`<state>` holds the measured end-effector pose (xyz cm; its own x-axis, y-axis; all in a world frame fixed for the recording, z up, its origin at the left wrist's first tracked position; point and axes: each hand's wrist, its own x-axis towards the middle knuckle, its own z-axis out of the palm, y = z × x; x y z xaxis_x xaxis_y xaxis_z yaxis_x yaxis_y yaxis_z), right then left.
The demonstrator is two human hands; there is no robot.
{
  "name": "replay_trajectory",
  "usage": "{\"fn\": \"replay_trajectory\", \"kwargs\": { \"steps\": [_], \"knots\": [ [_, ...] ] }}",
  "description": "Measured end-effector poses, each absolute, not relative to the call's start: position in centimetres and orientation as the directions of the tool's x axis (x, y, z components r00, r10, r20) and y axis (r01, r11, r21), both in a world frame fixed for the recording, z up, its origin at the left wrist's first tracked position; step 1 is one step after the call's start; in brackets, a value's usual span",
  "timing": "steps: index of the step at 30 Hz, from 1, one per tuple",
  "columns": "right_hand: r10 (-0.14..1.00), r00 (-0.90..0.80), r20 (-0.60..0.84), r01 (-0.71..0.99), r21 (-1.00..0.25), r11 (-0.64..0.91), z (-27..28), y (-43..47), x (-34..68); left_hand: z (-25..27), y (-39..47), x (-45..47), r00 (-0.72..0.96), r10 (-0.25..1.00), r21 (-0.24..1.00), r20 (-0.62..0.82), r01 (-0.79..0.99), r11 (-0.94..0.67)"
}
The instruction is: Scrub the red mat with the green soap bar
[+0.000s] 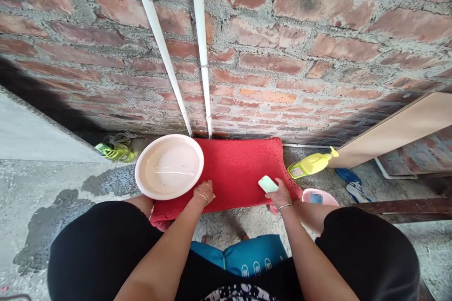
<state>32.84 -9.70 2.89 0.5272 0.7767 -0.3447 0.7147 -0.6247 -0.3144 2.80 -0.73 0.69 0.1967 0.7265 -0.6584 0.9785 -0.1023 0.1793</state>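
Note:
A red textured mat (235, 164) lies spread out in front of me, its near edge hanging down. In my right hand (280, 194), over the mat's right part, is a pale green bar of soap (267, 184), held between thumb and fingers. My left hand (205, 191) rests on the mat with its fingers curled; what lies under them, if anything, is hidden. Just left of that hand, a pale pink basin (169, 166) of clear water stands partly over the mat's left end.
A yellow pump bottle (312, 164) stands to the right, near a pink container (319, 196). Green bottles (118, 152) sit by the wall at left. Two white pipes (203, 56) run down the brick wall (271, 66). Wet patches (52, 225) mark the concrete floor.

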Motion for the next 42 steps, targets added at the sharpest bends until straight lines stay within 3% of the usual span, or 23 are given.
{"fn": "replay_trajectory", "kwargs": {
  "steps": [4, 8, 13, 18, 27, 29, 32, 36, 37, 39, 42],
  "knots": [
    [0.649, 0.654, -0.39, 0.376, -0.576, -0.726, 4.0, -7.3, 32.1, 1.7, -1.3, 4.2, 0.252, 0.86, 0.261, -0.444, 0.954, -0.144],
    [0.689, 0.604, -0.401, 0.32, -0.669, -0.671, 4.3, -4.3, 29.4, 0.8, -1.6, 4.6, 0.331, 0.906, 0.293, -0.265, 0.922, -0.252],
    [0.762, 0.538, -0.359, 0.399, -0.688, -0.606, 3.2, 0.0, 27.1, -1.3, -1.0, 4.8, 0.31, 0.92, 0.297, -0.239, 0.926, -0.235],
    [0.931, 0.304, -0.201, 0.642, -0.679, -0.356, 1.9, 4.5, 22.0, -3.4, -1.0, 5.3, 0.28, 0.946, 0.257, -0.16, 0.938, -0.234],
    [0.966, -0.078, -0.248, 0.886, -0.461, -0.047, 0.5, 8.9, 15.6, -4.4, -1.2, 5.2, 0.305, 0.947, 0.219, -0.1, 0.935, -0.278],
    [0.968, -0.025, -0.249, 0.881, -0.464, -0.096, 0.0, 8.3, 18.7, -4.2, -1.1, 5.2, 0.298, 0.949, 0.225, -0.104, 0.936, -0.27],
    [0.936, 0.249, -0.249, 0.811, -0.474, -0.342, -0.5, 6.2, 25.9, -3.8, -1.1, 5.3, 0.292, 0.949, 0.236, -0.118, 0.937, -0.259],
    [0.718, 0.677, -0.164, 0.621, -0.396, -0.676, -0.3, 3.1, 33.3, -3.5, -1.1, 5.3, 0.287, 0.949, 0.245, -0.127, 0.937, -0.251],
    [0.698, 0.704, -0.134, 0.609, -0.392, -0.689, -0.2, 2.7, 33.6, -3.5, -1.1, 5.3, 0.288, 0.95, 0.246, -0.121, 0.936, -0.252],
    [0.763, 0.638, -0.101, 0.668, -0.42, -0.614, 0.3, 2.7, 31.8, -3.6, -1.1, 5.3, 0.286, 0.953, 0.245, -0.102, 0.935, -0.255],
    [0.929, 0.349, -0.123, 0.793, -0.49, -0.362, 0.9, 4.7, 24.9, -4.0, -1.1, 5.3, 0.285, 0.956, 0.242, -0.065, 0.934, -0.262]
  ]
}}
